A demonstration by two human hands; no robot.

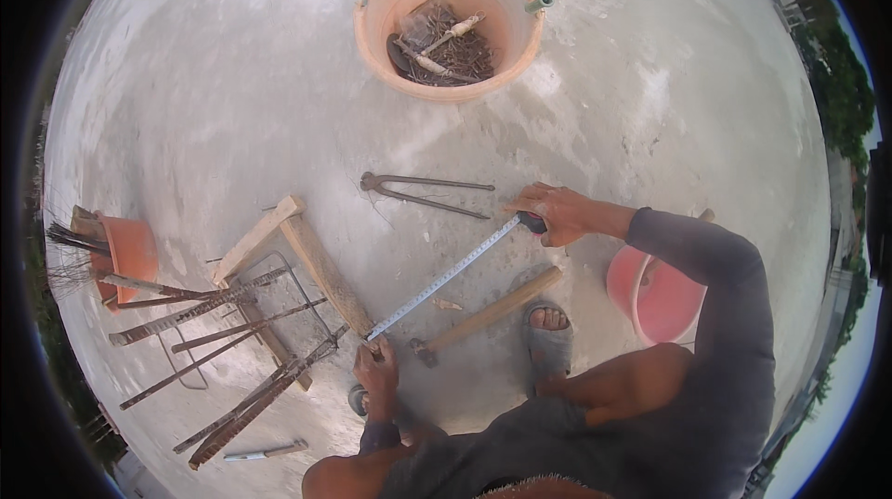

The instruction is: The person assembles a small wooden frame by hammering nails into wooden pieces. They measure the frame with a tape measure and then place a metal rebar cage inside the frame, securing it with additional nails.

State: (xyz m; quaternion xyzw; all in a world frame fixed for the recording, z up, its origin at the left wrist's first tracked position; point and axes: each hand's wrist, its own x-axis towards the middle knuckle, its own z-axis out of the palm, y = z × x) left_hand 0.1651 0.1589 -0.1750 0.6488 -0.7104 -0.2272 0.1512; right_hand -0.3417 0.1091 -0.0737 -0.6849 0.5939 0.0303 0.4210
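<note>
A tape measure's pale blade (446, 280) is drawn out in a straight slanting line between my hands. My right hand (562, 214) is closed around the dark tape case (531, 222), to the right of the blade. At the other end, my left hand (376, 371) pinches the blade's tip beside the lower end of a wooden piece (325, 276). That wood belongs to an angled wooden frame, with several rusty steel bars (243, 322) lying across it. A pair of long-handled pincers (427, 192) rests beyond the blade. Nearer me lies a hammer (492, 309) with a wooden handle.
A large orange bucket (372, 58) of nails and tools stands at the far side. A smaller orange bucket (132, 250) with wires sits at left, a pink-red bucket (664, 299) at right beside my arm. Another slim tool (265, 452) lies near left on the concrete floor (251, 99).
</note>
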